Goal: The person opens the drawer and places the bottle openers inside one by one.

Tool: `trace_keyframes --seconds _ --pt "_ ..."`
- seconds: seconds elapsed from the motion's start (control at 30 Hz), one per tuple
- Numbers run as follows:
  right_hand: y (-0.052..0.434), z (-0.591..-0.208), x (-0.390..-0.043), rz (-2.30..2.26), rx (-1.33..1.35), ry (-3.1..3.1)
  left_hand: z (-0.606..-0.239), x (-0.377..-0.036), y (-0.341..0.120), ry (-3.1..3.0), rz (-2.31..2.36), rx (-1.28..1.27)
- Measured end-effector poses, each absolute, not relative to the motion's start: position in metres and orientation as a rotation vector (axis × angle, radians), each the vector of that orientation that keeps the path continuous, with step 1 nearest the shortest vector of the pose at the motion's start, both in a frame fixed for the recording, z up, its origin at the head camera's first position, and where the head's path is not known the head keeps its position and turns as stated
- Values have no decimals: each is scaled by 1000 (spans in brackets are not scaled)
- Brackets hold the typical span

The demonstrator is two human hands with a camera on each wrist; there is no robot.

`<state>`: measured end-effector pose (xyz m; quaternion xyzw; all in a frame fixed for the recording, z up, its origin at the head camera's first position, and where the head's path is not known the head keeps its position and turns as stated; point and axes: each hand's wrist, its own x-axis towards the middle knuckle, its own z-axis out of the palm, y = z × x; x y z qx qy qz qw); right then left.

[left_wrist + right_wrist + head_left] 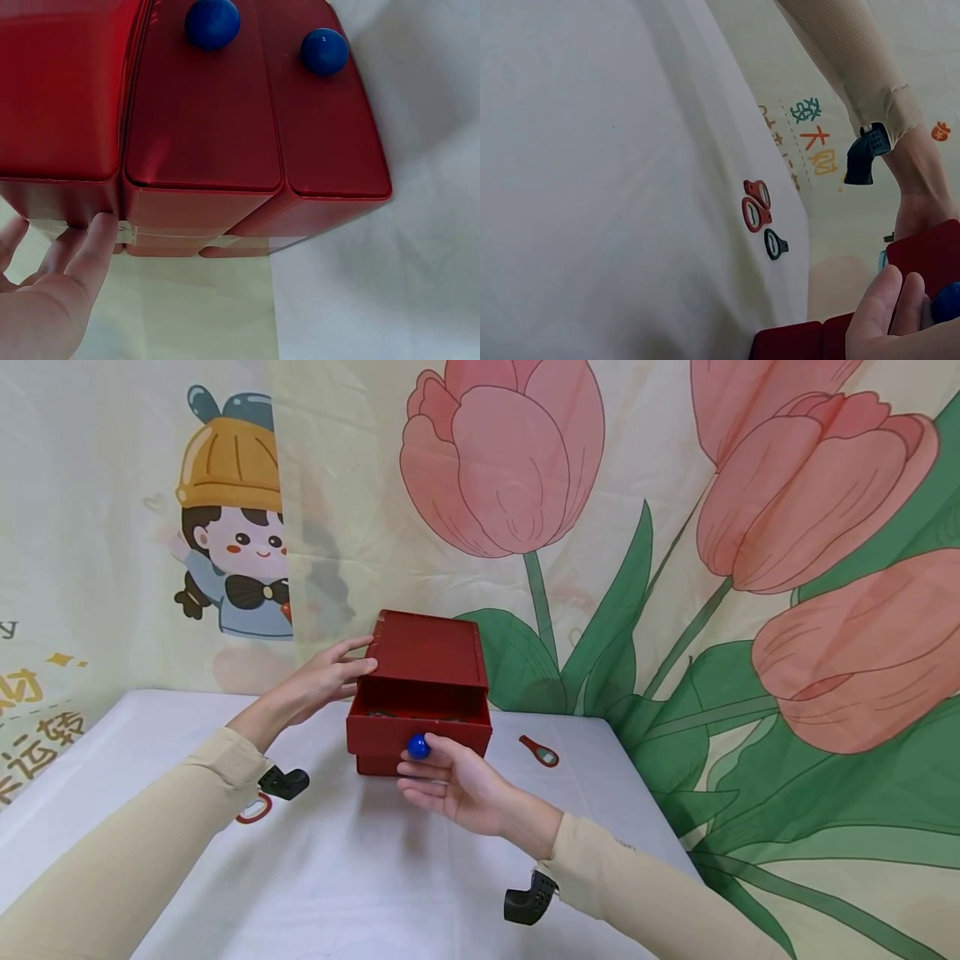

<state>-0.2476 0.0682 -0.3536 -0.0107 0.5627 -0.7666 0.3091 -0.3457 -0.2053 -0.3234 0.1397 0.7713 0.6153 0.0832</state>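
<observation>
A red drawer box [431, 647] stands on the table with its top drawer [378, 735] pulled out. My right hand [472, 785] is at the drawer front, thumb and index finger pinching the round blue knob [419, 746]; the other fingers extend below it. My left hand [318, 685] rests its fairly straight fingers against the box's left side, also seen as fingers [94, 255] in the left wrist view. Two lower drawers there look closed, with a blue middle knob [212, 22] and a blue bottom knob [324, 51]. Shadow hides most of the open drawer's inside.
A small red paddle-shaped item [540, 752] lies right of the box. Left of it, two similar red ones [755, 214] and a dark one [775, 244] lie on the white table [360, 885]. A printed cloth [337, 527] hangs behind.
</observation>
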Motion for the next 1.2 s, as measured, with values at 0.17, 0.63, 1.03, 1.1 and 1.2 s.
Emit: trace_keyframes --seconds 0.17,0.63,1.03,1.1,1.2 --pt "67 -354 -252 -2030 -18 1491 -324 -346 -205 2309 1833 416" --pt "63 -353 -262 -2044 -14 1507 -325 -348 -205 2320 1822 375" --pt "61 -353 -272 -2046 -32 1543 -325 -347 -206 2302 1842 418" --pt "62 -353 -273 -2047 -30 1546 -325 -347 -206 2304 1840 416" --pt "62 -353 -275 -2051 -26 1544 -325 -347 -206 2307 1836 414"
